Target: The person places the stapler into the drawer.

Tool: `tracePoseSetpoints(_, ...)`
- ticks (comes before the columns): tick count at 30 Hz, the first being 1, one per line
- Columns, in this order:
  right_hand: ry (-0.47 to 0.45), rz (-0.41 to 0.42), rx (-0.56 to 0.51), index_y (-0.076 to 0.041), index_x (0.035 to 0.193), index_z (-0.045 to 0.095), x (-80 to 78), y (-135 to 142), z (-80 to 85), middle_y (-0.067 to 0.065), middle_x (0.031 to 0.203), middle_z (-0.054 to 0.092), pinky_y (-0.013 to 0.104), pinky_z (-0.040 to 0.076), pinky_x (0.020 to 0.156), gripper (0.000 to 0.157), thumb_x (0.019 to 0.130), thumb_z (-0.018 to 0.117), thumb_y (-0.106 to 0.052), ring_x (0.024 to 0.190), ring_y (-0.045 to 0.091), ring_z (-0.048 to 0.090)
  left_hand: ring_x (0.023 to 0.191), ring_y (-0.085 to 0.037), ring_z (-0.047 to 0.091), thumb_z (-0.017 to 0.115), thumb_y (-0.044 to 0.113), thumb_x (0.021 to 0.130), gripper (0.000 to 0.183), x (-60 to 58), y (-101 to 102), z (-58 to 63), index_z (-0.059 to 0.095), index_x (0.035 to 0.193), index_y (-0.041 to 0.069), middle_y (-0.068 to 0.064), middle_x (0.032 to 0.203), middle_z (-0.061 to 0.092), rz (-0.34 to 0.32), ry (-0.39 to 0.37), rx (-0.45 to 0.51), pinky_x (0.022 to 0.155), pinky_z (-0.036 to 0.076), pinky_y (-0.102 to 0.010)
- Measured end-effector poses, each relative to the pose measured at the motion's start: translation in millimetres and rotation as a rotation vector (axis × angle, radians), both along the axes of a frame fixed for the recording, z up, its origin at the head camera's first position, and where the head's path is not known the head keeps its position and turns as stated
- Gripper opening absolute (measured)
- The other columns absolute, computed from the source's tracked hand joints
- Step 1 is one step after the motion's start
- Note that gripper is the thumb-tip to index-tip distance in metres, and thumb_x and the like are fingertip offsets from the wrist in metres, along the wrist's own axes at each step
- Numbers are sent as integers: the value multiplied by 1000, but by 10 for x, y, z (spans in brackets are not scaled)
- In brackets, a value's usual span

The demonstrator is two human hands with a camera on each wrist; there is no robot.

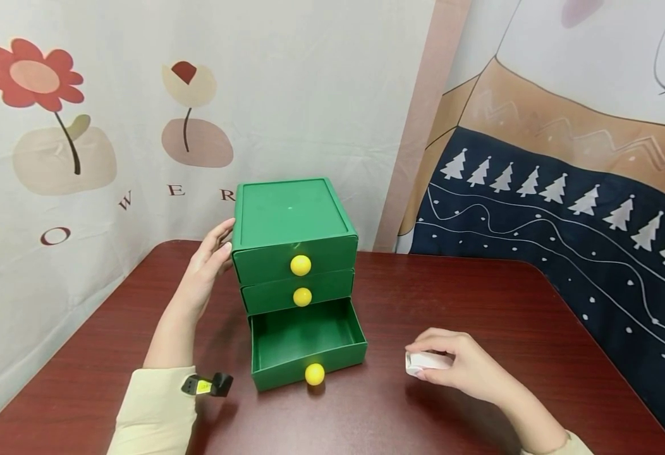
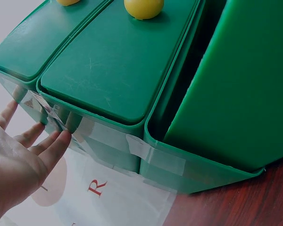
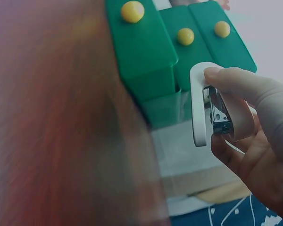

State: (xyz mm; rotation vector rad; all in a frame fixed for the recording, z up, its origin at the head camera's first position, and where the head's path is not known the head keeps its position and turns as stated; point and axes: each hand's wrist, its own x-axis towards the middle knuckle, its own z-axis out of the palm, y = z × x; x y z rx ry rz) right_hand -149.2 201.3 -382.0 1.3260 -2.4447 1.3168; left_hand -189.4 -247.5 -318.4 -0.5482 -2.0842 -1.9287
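Observation:
A green three-drawer cabinet (image 1: 292, 215) with round yellow knobs stands on the table. Its bottom drawer (image 1: 310, 341) is pulled out, with nothing inside; the upper two are closed. My left hand (image 1: 210, 259) rests against the cabinet's left side near the top, and in the left wrist view its spread fingertips (image 2: 61, 139) touch the taped side wall. To the right of the open drawer, my right hand (image 1: 460, 363) holds a small white stapler (image 1: 426, 361) above the table. The right wrist view shows the stapler's metal staple channel (image 3: 219, 113), with thumb and fingers gripping it.
The dark red wooden table (image 1: 446, 291) extends on both sides of the cabinet. Behind it hangs a pale curtain (image 1: 310, 95) with flower prints, and a navy cloth (image 1: 537, 221) with white trees is at the right. A black strap end (image 1: 207, 384) sticks out from the left sleeve.

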Motion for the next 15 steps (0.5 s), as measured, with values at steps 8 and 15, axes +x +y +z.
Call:
tracePoseSetpoints(8, 36, 11, -53, -11, 110, 72, -162, -342, 118, -2, 104, 64, 28, 51, 68, 30, 80, 79, -9, 89, 15, 59, 137, -20, 27, 39, 25, 104, 51, 15, 8, 11, 26, 152, 12, -11, 152, 25, 3, -7, 7, 96, 35, -29)
tracePoseSetpoints(15, 1, -20, -63, -11, 111, 72, -245, -594, 181, -4, 104, 65, 28, 50, 72, 31, 80, 79, -10, 91, 15, 58, 136, -21, 27, 39, 25, 104, 51, -7, 2, -1, 26, 152, 11, -13, 152, 25, 2, 11, 8, 94, 37, -23)
